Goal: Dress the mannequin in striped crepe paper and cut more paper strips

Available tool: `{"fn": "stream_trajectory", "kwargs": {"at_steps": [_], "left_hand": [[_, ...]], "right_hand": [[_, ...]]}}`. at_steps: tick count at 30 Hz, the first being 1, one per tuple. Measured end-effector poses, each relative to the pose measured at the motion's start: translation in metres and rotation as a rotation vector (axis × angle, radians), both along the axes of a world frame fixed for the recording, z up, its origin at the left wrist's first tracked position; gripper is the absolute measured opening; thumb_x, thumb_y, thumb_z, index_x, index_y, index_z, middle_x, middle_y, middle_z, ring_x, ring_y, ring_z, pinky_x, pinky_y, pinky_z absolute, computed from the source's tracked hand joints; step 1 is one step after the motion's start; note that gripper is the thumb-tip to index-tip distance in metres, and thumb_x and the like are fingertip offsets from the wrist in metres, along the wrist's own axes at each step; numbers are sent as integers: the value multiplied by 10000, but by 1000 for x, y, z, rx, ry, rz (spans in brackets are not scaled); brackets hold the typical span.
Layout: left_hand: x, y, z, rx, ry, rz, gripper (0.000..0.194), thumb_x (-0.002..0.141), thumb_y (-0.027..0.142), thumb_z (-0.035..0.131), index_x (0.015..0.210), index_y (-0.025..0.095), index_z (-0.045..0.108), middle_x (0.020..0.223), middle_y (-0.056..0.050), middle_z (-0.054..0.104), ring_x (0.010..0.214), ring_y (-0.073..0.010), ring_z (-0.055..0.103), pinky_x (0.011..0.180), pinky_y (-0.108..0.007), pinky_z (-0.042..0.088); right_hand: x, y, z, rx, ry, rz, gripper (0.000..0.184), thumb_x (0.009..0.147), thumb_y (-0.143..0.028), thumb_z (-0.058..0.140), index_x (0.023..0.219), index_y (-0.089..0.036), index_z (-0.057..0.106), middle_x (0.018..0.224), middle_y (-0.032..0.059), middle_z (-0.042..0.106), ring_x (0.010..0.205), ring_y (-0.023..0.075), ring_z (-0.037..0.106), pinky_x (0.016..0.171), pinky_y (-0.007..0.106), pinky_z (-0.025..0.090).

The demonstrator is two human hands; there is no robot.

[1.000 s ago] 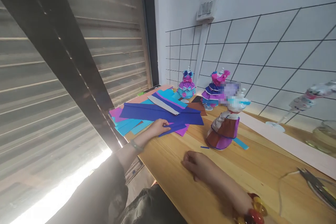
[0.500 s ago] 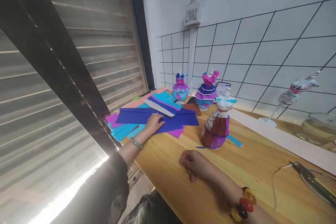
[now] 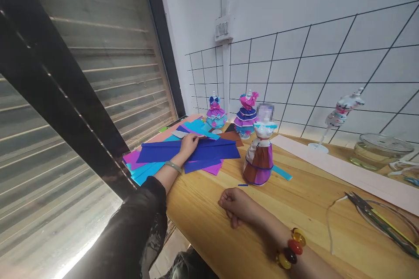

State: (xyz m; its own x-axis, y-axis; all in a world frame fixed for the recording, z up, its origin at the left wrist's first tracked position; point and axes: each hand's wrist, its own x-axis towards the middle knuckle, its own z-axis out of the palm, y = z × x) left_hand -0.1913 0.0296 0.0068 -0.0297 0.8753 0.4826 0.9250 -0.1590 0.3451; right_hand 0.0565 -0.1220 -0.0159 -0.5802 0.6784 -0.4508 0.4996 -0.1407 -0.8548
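My left hand [image 3: 189, 145] reaches over a pile of coloured paper, its fingers pinched at the edge of some short paper strips [image 3: 209, 132] in blue, white and light blue. Beneath it lies a long dark blue paper sheet [image 3: 157, 151]. My right hand [image 3: 236, 205] rests on the table with its fingers curled in and thumb against them; what they hold, if anything, is hidden. Beyond it stands a small dress form [image 3: 258, 161] in a brown, white and purple skirt with a light blue top edge. A blue scrap [image 3: 242, 185] lies near it.
Two dressed forms, one light blue and pink [image 3: 216, 113], one pink and navy [image 3: 246, 115], stand behind. A bare-skirted form [image 3: 342, 111] leans at right near a glass bowl [image 3: 379, 150]. Pliers [image 3: 376, 216] and a long pale paper strip [image 3: 327, 168] lie on the right.
My left hand has moved further back, from the dark blue sheet to the short strips, which have shifted and fanned. The view has turned slightly; my right hand stays curled on the table.
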Motion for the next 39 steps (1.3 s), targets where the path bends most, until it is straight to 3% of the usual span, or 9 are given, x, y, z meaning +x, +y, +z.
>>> {"fn": "stream_trajectory", "kwargs": {"at_steps": [5, 9, 12, 17, 19, 23, 27, 33, 39], "left_hand": [[-26, 8, 27, 51, -92, 92, 264, 862, 225, 432, 1003, 133, 635, 998, -70, 685, 911, -175, 623, 806, -275, 479], [-35, -2, 36, 82, -68, 74, 272, 864, 228, 414, 1005, 140, 629, 997, -62, 682, 910, -178, 622, 804, -281, 476], [-23, -22, 33, 91, 18, -21, 226, 848, 223, 456, 960, 168, 646, 997, -56, 677, 970, -188, 594, 874, -313, 443], [21, -61, 21, 59, 237, -229, 204, 863, 203, 457, 878, 204, 661, 889, -53, 673, 976, -196, 577, 1034, -418, 287], [40, -72, 16, -8, 569, -329, 291, 896, 163, 352, 894, 158, 643, 813, -99, 655, 868, -216, 596, 936, -432, 361], [67, -83, 9, -62, 655, -393, 214, 856, 139, 424, 945, 128, 619, 821, -131, 648, 750, -234, 609, 724, -366, 434], [85, -84, 4, -89, 675, -433, 165, 855, 157, 450, 893, 144, 610, 794, -111, 649, 708, -226, 615, 646, -328, 427], [86, -79, 2, -101, 613, -457, 243, 878, 363, 471, 1009, 195, 590, 894, -83, 647, 812, -228, 615, 660, -308, 424], [59, -87, 7, -174, 541, -518, 330, 845, 373, 515, 1125, 201, 539, 1014, -73, 622, 913, -214, 587, 769, -303, 427]], "right_hand": [[2, 1, -2, -2, 27, 7, 103, 843, -213, 439, 741, -209, 437, 409, -107, 485, 312, 74, 518, 314, 150, 305], [3, 3, -7, 7, 34, 3, 96, 831, -243, 473, 746, -208, 446, 415, -104, 496, 315, 77, 521, 320, 154, 323], [3, 3, -9, 13, 41, 0, 108, 828, -262, 488, 743, -208, 450, 420, -103, 503, 317, 77, 521, 323, 156, 335], [3, 2, -7, 12, 51, -2, 109, 832, -256, 481, 741, -206, 447, 413, -103, 502, 310, 76, 516, 317, 153, 328], [3, 3, -7, 8, 52, 2, 109, 838, -245, 465, 740, -206, 441, 408, -103, 498, 312, 79, 521, 313, 153, 329], [3, 3, -8, 4, 56, 8, 97, 849, -222, 436, 753, -205, 434, 407, -106, 494, 314, 82, 527, 304, 151, 330], [4, 2, -9, 8, 57, 13, 83, 847, -207, 427, 766, -198, 442, 417, -107, 496, 311, 79, 526, 301, 150, 332], [4, 2, -9, 7, 59, 2, 76, 839, -240, 438, 779, -194, 447, 431, -108, 495, 309, 74, 526, 305, 147, 326], [5, 4, -12, -13, 64, 1, 105, 815, -294, 472, 791, -193, 457, 433, -102, 504, 312, 80, 531, 293, 149, 297]]}}
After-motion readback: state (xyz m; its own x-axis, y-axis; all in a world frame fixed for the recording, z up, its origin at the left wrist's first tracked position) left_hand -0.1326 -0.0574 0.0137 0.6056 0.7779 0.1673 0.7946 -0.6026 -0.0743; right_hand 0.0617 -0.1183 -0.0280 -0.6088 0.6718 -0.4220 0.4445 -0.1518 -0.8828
